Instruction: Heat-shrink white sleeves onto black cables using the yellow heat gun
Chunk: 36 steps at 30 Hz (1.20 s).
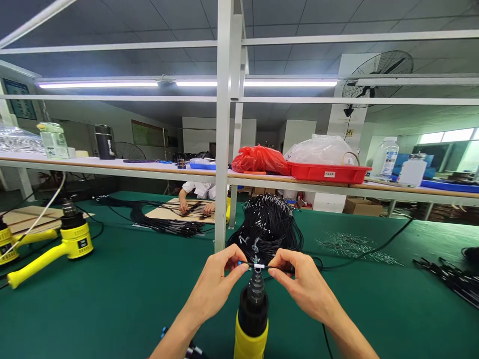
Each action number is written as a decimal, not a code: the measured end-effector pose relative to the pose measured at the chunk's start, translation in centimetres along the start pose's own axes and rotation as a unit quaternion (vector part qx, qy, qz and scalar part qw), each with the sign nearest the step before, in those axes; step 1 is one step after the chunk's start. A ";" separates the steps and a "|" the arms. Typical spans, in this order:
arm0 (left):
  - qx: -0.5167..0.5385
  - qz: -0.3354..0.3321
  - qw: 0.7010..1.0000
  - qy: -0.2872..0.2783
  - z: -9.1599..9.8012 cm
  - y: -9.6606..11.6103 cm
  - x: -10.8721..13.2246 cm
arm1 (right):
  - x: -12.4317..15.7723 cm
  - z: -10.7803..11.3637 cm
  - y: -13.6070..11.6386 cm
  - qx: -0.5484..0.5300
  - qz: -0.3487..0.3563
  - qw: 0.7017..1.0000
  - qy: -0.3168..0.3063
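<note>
My left hand (pixel 220 279) and my right hand (pixel 299 279) pinch a thin black cable from either side. Between them, a white sleeve (pixel 259 266) on the cable sits right over the nozzle of a yellow and black heat gun (pixel 252 319), which stands upright before me. A blue tip pokes out by my left fingers. Behind my hands lies a large heap of black cables (pixel 267 224) with white ends. Below my left forearm, a few cable ends (pixel 192 350) show partly.
More yellow heat guns (pixel 77 237) stand on the green table (pixel 130 289) at left. Clear thin tubes (pixel 355 247) and black cables (pixel 449 279) lie at right. Across the table, a person's hands (pixel 183 205) work over a board. A shelf (pixel 179 169) and post (pixel 223 129) stand ahead.
</note>
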<state>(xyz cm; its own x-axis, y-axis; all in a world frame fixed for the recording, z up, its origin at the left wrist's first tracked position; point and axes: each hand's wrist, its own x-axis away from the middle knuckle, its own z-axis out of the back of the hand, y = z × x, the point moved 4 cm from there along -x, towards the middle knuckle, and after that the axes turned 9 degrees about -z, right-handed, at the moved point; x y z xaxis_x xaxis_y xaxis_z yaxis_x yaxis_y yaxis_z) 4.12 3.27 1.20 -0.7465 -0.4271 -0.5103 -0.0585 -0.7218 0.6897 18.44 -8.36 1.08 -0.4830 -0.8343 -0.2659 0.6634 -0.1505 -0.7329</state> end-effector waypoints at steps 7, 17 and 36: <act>0.006 0.010 1.000 0.009 0.2 0.0 0.0 | 0.2 0.0 0.0 0.005 0.010 1.000 -0.008; -0.081 0.025 0.996 -0.023 -0.2 -0.8 0.3 | 0.2 -0.2 -0.5 -0.009 0.021 1.000 -0.006; -0.015 0.044 0.999 0.005 0.2 -0.3 0.1 | -0.1 0.0 0.1 -0.021 0.003 1.000 0.008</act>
<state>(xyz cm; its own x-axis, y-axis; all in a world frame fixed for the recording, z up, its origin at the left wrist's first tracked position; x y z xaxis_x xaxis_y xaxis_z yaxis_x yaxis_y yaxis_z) 3.92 3.48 1.04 -0.7411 -0.4944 -0.4542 0.0270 -0.6980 0.7156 18.54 -8.27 1.06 -0.4891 -0.8261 -0.2798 0.6410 -0.1230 -0.7576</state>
